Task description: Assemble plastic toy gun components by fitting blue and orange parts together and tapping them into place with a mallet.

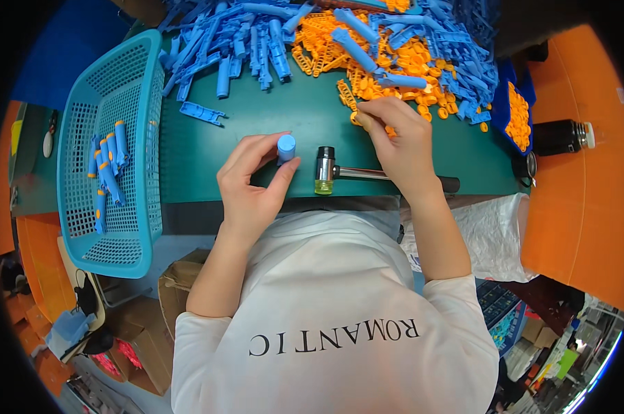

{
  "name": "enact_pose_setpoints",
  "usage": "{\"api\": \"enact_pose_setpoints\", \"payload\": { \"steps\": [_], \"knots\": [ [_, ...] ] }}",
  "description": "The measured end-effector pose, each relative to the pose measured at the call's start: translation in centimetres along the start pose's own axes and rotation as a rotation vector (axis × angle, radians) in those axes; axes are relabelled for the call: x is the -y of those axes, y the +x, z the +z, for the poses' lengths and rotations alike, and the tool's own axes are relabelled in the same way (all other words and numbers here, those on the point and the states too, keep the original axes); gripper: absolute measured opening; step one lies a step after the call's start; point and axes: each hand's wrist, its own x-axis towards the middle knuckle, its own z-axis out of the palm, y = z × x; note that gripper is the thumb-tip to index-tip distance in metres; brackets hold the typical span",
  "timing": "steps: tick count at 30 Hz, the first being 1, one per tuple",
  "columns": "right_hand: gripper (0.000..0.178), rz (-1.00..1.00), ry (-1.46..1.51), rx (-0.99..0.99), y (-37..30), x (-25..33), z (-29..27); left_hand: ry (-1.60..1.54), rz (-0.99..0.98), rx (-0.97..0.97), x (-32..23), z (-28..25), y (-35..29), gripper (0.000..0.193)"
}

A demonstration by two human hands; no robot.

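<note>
My left hand (250, 183) is closed around a blue plastic tube (286, 145), its round end facing up. Thumb and fingertips of my right hand (405, 148) pinch a small orange piece (354, 119), mostly covered by the fingers, at the edge of the orange heap. An orange ladder-shaped strip (346, 93) lies just beyond those fingertips. Between my hands rests a small mallet (325, 168) with one black face and one yellow-green face. Its metal handle runs rightward under my right wrist to a dark grip.
Blue half-shell parts (257, 41) and orange caps (408, 62) are heaped across the far side of the green table (195, 155). A turquoise basket (153, 207) at left contains several assembled blue-and-orange pieces. At right are a blue bin (506, 134) of orange caps and a black bottle (559, 138).
</note>
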Motion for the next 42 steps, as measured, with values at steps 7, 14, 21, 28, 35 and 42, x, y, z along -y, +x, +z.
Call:
{"api": "enact_pose_setpoints", "payload": {
  "steps": [7,14,21,28,35,42],
  "knots": [
    [0.011,0.572,0.599,0.317,1.5,3.0,2.3,0.065,0.042,0.066,0.0,-1.1,-0.4,0.033],
    [0.011,0.493,0.336,0.401,2.8,2.7,4.2,0.020,0.031,0.048,0.2,-1.7,-0.2,0.031],
    [0.021,0.280,0.294,0.411,3.3,2.4,2.5,-0.114,-0.031,0.135,0.4,-2.2,0.1,0.029],
    [0.022,0.166,0.158,0.497,3.7,2.3,2.9,0.016,0.119,0.141,0.2,-2.2,0.4,0.030],
    [0.026,0.042,0.550,0.352,4.3,4.4,1.5,0.016,0.023,0.122,0.3,-3.0,0.1,0.036],
    [0.031,-0.165,0.486,0.454,5.7,6.6,1.3,0.003,0.104,0.098,0.8,-2.7,0.1,0.033]
  ]
}}
